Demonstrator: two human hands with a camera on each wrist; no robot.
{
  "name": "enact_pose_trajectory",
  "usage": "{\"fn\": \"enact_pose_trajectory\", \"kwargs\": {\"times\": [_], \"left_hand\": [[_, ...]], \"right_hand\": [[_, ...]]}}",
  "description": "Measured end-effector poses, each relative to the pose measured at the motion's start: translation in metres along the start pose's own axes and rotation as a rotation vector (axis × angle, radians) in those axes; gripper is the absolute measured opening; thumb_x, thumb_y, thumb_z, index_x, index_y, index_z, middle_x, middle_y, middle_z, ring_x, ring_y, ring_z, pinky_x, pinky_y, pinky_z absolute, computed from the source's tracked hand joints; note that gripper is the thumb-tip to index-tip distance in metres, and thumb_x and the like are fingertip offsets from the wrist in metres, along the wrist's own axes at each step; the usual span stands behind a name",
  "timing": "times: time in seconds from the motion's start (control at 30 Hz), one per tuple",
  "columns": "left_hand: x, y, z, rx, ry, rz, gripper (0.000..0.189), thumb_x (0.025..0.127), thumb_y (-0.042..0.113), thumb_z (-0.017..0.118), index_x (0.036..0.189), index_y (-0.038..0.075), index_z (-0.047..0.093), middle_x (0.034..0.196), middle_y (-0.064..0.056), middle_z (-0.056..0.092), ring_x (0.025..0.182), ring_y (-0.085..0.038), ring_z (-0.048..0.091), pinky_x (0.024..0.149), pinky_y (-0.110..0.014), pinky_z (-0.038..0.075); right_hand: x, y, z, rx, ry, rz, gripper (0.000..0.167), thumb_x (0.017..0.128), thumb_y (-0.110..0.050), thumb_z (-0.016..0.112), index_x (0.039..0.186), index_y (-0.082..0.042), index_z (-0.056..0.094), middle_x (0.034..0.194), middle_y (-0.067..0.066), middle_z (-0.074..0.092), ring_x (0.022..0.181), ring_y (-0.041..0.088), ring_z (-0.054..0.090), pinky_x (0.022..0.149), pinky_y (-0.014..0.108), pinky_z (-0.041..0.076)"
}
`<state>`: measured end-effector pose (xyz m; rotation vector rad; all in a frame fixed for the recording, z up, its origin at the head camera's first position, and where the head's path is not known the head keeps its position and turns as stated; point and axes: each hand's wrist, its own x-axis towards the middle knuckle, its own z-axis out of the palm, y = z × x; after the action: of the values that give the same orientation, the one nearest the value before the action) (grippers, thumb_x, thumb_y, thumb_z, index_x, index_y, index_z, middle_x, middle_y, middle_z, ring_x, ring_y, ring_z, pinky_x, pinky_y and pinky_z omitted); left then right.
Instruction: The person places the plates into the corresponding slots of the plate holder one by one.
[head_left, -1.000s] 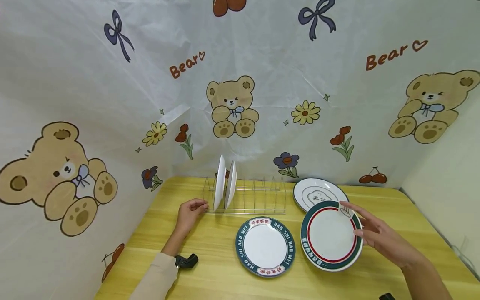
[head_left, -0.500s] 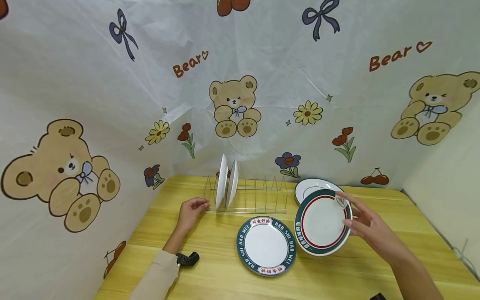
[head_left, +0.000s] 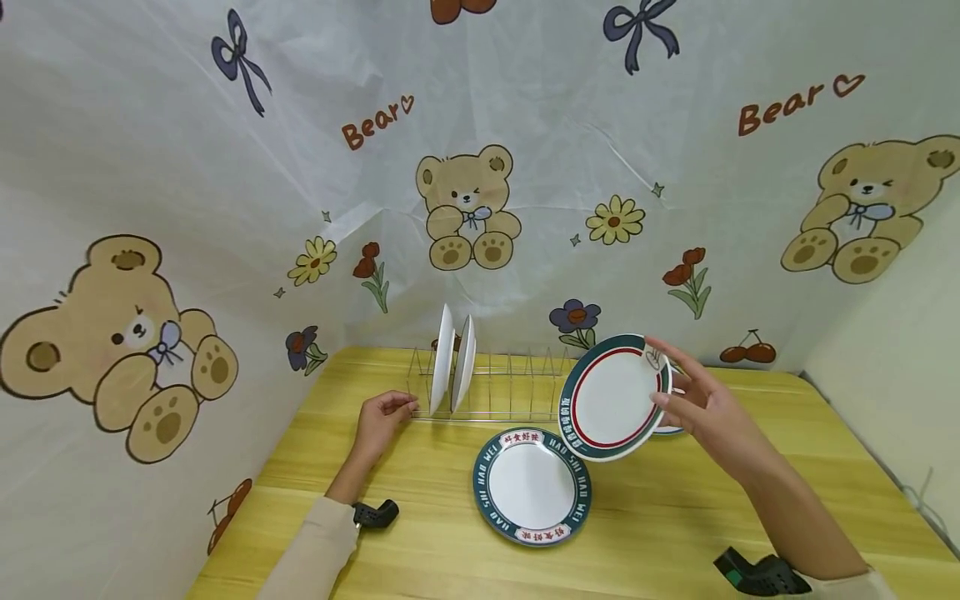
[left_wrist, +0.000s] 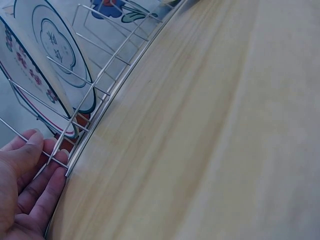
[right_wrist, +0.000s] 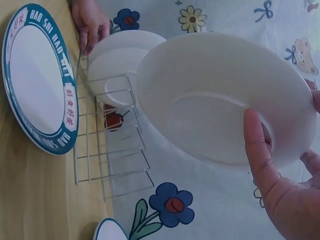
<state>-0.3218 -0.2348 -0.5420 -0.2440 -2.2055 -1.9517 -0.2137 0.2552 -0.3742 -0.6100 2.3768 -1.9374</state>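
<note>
Right hand [head_left: 705, 417] grasping red-ringed green-rimmed plate [head_left: 613, 398] moved nearer wire rack [head_left: 512, 392] | left hand [head_left: 381, 421] gripped rack's end | plate unslotted

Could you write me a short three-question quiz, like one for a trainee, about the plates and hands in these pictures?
1. How many plates stand on edge in the wire rack?

2. True or false: the left hand is holding the red-ringed plate.

3. Fill in the two missing words: around the rim of the plate lying in front of the wire rack, the lettering reads HAO SHI ___ ___.

Key:
1. Two.
2. False: the right hand holds it, while the left hand grips the end of the wire rack.
3. HAO WEI.
</note>
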Motion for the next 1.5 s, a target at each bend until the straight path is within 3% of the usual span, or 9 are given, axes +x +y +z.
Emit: {"fn": "enact_pose_trajectory", "kwargs": {"times": [0.1, 0.3, 0.53, 0.8, 1.13, 1.5], "left_hand": [[0.003, -0.010, -0.001, 0.003, 0.022, 0.017, 0.016, 0.092, 0.006, 0.075, 0.103, -0.007, 0.075, 0.102, -0.026, 0.073, 0.085, -0.027, 0.073, 0.070, -0.025, 0.061], [0.003, -0.007, 0.002, 0.004, 0.025, 0.060, 0.013, 0.092, 0.001, 0.073, 0.102, -0.009, 0.074, 0.098, -0.025, 0.073, 0.082, -0.022, 0.074, 0.069, -0.024, 0.061], [0.001, -0.005, 0.002, 0.009, 0.037, 0.044, 0.011, 0.092, 0.000, 0.074, 0.100, -0.008, 0.075, 0.097, -0.022, 0.074, 0.079, -0.017, 0.073, 0.067, -0.023, 0.061], [0.000, -0.008, 0.001, 0.012, 0.041, 0.036, 0.008, 0.092, 0.001, 0.074, 0.098, -0.004, 0.076, 0.096, -0.021, 0.074, 0.079, -0.017, 0.072, 0.068, -0.024, 0.061], [0.002, -0.010, 0.002, 0.010, 0.039, 0.034, 0.009, 0.092, 0.002, 0.074, 0.099, -0.004, 0.076, 0.096, -0.021, 0.074, 0.081, -0.021, 0.073, 0.068, -0.024, 0.061], [0.001, -0.009, 0.003, 0.004, 0.046, 0.056, 0.012, 0.091, 0.000, 0.074, 0.099, -0.009, 0.074, 0.095, -0.020, 0.075, 0.080, -0.021, 0.073, 0.067, -0.024, 0.061]], "right_hand": [[0.008, -0.002, 0.007, 0.028, 0.006, -0.016, 0.067, 0.104, -0.006, 0.054, 0.162, -0.027, 0.027, 0.147, 0.016, 0.039, 0.107, 0.018, 0.062, 0.085, 0.029, 0.061], [0.024, -0.006, 0.018, 0.064, 0.030, 0.005, 0.067, 0.104, -0.010, 0.058, 0.161, -0.029, 0.029, 0.146, 0.020, 0.040, 0.103, 0.020, 0.064, 0.084, 0.029, 0.061], [0.048, -0.009, 0.030, 0.042, -0.001, 0.002, 0.068, 0.104, -0.014, 0.060, 0.161, -0.031, 0.028, 0.144, 0.026, 0.045, 0.101, 0.023, 0.068, 0.086, 0.031, 0.061], [0.078, -0.007, 0.052, 0.036, -0.024, -0.017, 0.071, 0.101, -0.015, 0.066, 0.161, -0.030, 0.030, 0.135, 0.030, 0.053, 0.099, 0.026, 0.069, 0.086, 0.035, 0.061], [0.111, -0.009, 0.081, 0.002, -0.063, -0.073, 0.076, 0.096, -0.016, 0.074, 0.159, -0.028, 0.034, 0.111, 0.023, 0.058, 0.096, 0.033, 0.069, 0.081, 0.049, 0.062], [0.144, -0.003, 0.106, -0.017, -0.118, -0.050, 0.077, 0.095, -0.013, 0.075, 0.159, -0.029, 0.035, 0.106, 0.026, 0.057, 0.091, 0.040, 0.070, 0.076, 0.045, 0.063]]}}
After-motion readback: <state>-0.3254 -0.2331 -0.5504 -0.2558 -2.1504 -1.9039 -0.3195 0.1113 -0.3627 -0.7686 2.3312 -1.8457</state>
